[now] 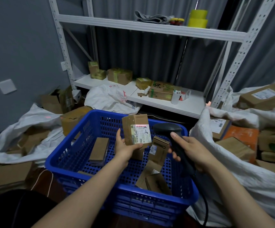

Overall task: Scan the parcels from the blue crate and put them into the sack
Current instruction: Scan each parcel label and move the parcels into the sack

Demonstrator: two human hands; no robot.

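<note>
Left hand (126, 148) grip holds parcel (132, 124) over blue crate (141, 206); right hand (194, 148) grip holds scanner (168, 129), red beam (142, 125) on label (141, 134).

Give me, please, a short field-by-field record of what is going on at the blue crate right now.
left-hand grip: holds a cardboard parcel upright over the blue crate
right-hand grip: holds the black scanner, aimed at the parcel
scan line: red, across the top of the parcel's label
crate contents: several more parcels
sacks: white left sack and right sack, both holding boxes
</note>
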